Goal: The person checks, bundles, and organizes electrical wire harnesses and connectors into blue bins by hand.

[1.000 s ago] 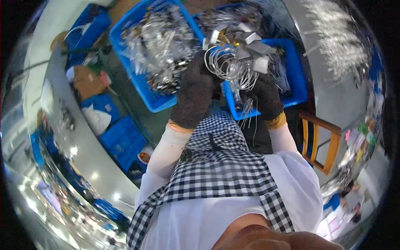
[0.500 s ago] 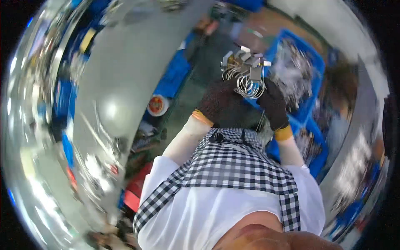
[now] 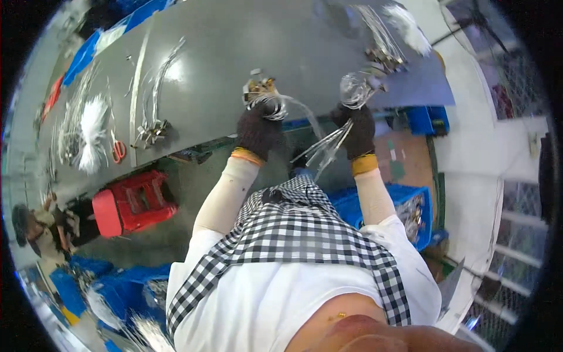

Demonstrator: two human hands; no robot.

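My left hand (image 3: 254,134), in a dark knitted glove, is closed around a bundle of white wires with metal parts (image 3: 259,88) at its far end. It is just over the front edge of the grey table (image 3: 223,53). To its right my right hand (image 3: 358,130), gloved alike, grips a second bundle of white wires (image 3: 356,94), looped above the fist with loose ends trailing toward my apron. Some wires stretch across the gap between the hands. The fingers are partly hidden by the gloves' dark colour and the wires.
More wire bundles (image 3: 384,56) lie at the table's far right, others (image 3: 153,130) at left beside red-handled scissors (image 3: 119,151). A red stool (image 3: 135,202) stands below the table at left. Blue crates (image 3: 425,214) with parts are at right and lower left. Another person (image 3: 44,229) is at far left.
The view has swung from the blue crate to the grey table. My hands, earlier close together at one bunch of wired parts, are now farther apart, each with a bundle.
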